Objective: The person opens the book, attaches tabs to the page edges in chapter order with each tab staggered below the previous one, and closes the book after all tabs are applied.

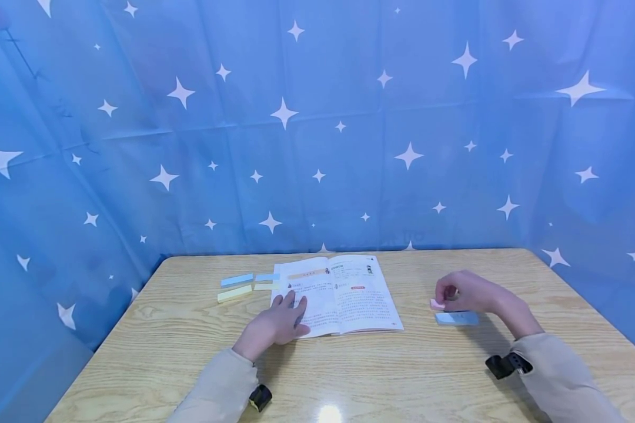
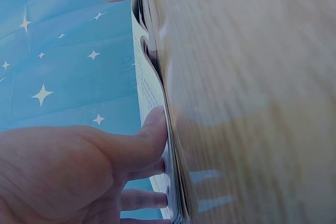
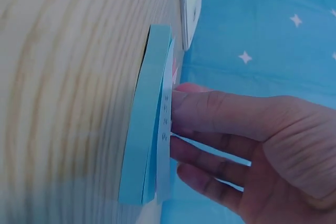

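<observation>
Print on the open white paper booklet [image 1: 338,296] at table centre is too small to read; your left hand [image 1: 275,323] lies flat on its left page, fingers straight; your right hand [image 1: 468,292] pinches a small pink sticky note [image 1: 437,304], just above the light-blue sticky-note pad [image 1: 457,318] with unreadable scribbles on its top sheet; the blue and yellow sticky strips [image 1: 236,286] lie left of the booklet.

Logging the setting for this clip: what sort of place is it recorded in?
Probably a staged recording booth rather than a lived-in room: a blue star-print cloth hangs round a wooden table on three sides. On the table lie an open book and sticky-note pads, so it is dressed like a study desk.
</observation>
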Tool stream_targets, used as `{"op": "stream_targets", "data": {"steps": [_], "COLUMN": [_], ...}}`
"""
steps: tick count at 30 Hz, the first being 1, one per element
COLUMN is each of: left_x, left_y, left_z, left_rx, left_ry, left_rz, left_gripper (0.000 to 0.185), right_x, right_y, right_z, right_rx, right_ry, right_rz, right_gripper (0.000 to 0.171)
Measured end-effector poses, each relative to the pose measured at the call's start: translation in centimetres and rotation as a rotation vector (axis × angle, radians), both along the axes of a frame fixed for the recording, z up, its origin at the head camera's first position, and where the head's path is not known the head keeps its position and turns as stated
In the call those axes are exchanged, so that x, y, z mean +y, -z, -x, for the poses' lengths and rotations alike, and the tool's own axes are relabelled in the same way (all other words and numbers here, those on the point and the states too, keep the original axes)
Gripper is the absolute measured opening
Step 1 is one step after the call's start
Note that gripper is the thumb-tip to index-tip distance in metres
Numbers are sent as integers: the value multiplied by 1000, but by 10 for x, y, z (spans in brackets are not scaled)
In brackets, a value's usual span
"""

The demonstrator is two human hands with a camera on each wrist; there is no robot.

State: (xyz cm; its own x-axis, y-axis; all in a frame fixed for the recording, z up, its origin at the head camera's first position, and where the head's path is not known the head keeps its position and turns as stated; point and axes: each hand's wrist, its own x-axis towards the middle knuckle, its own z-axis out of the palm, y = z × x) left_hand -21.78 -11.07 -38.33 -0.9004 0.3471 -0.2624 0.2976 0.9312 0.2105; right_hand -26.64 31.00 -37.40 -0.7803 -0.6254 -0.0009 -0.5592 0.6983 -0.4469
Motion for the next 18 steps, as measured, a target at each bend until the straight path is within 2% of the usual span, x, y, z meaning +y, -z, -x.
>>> {"op": "stream_targets", "data": {"steps": [9, 18], "left_x": [1, -5], "left_y": [1, 2], "left_z": [0, 3], "left_rx": [1, 30], "left_ry": [-2, 33], "left_rz": [-6, -53], "left_gripper": [65, 66], "right_x": [9, 9], "right_y": [2, 5], "right_z": [2, 4], "right_rx": [-24, -25], "right_ry": [26, 35], "right_rz": [-9, -4], "right_gripper": [22, 13]}}
